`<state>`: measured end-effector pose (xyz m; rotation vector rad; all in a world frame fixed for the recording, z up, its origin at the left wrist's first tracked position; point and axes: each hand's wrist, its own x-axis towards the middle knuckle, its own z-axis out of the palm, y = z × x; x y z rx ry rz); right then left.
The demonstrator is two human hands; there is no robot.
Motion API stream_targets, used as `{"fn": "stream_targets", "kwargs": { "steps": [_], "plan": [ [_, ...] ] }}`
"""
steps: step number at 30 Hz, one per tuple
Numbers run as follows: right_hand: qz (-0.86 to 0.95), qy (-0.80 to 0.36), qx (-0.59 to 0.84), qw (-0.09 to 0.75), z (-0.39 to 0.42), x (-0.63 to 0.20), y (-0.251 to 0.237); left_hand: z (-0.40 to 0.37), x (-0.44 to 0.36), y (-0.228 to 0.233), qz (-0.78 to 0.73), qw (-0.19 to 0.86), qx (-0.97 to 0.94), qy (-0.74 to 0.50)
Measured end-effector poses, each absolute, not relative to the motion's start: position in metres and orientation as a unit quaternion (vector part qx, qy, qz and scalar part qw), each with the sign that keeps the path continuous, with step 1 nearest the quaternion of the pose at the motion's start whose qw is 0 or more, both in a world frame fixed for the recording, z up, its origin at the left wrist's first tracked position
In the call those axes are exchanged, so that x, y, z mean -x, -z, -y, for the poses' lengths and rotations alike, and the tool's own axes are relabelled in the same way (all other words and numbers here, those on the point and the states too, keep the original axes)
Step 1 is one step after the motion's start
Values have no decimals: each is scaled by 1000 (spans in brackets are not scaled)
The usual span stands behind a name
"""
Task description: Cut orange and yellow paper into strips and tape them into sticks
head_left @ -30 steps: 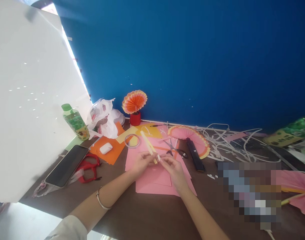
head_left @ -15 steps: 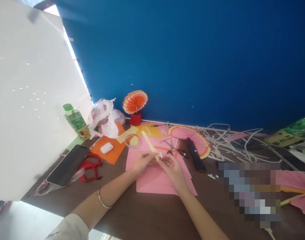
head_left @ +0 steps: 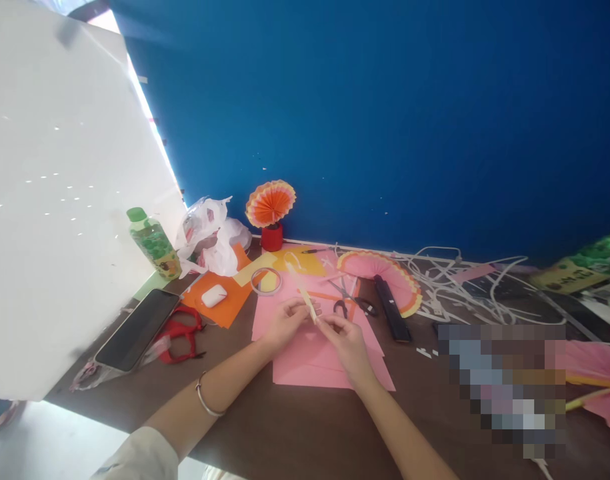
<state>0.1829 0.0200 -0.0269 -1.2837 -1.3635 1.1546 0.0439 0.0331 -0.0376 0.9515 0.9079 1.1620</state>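
Observation:
Between my hands, above several pink sheets (head_left: 325, 367), is a narrow pale yellow paper strip (head_left: 305, 291), tilted with its far end up and to the left. My left hand (head_left: 289, 323) grips the strip's left side near its lower end. At that lower end, the fingers of my right hand (head_left: 345, 341) pinch it. Just beyond my right hand lie scissors (head_left: 352, 299) with dark handles, on the pink paper. A roll of tape (head_left: 266, 282) rests flat to the left of the strip.
A pleated pink fan (head_left: 379, 267) and a long black object (head_left: 392, 310) lie right of the scissors. On the left are a phone (head_left: 137, 330), red straps (head_left: 179, 340), a white earbud case (head_left: 214, 295) and a bottle (head_left: 155, 243). White cables (head_left: 465, 293) tangle at the right.
My right fingers have drawn in closer on the strip's lower end, and a small white bit near them is no longer seen. The strip has shifted slightly; my left hand is nearly unmoved.

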Motion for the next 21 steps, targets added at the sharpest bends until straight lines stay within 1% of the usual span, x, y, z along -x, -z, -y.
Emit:
{"fn": "stream_targets", "kwargs": {
  "steps": [8, 21],
  "plan": [
    [542, -471, 536, 443, -21, -184, 28, -30, -44, 32, -393, 638, -426, -507],
    [548, -460, 545, 437, -21, -184, 28, -30, -45, 30, -365, 664, -403, -513]
  ]
}}
